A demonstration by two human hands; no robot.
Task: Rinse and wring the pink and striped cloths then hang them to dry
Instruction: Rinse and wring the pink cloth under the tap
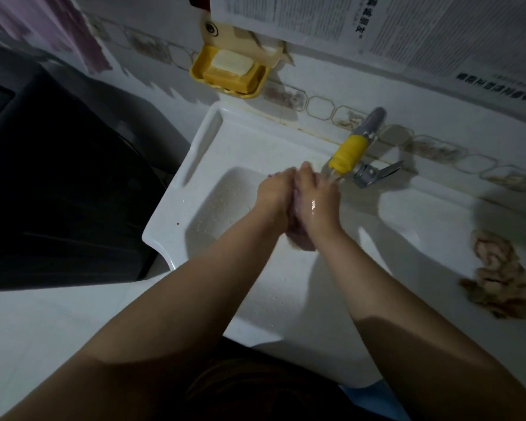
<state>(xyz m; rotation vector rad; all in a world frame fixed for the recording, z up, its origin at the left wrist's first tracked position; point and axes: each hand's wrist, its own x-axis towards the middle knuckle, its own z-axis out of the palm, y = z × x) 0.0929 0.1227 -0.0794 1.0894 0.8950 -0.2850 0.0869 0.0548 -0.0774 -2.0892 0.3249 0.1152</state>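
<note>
— Both hands?
— Left hand (275,192) and right hand (316,199) pressed together over sink (195,165), squeezing pink cloth (298,241) between them.
— Cloth?
— Bunched, wet, poking out below palms, under yellow-tipped tap (348,151). Striped cloth (495,275) crumpled well apart, right.

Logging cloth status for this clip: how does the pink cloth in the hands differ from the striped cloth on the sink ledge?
The pink cloth is squeezed between the left hand and right hand over the white sink basin, mostly hidden. The beige striped cloth lies untouched and fully visible on the ledge at right, away from the yellow-tipped tap. Both are crumpled.
</note>
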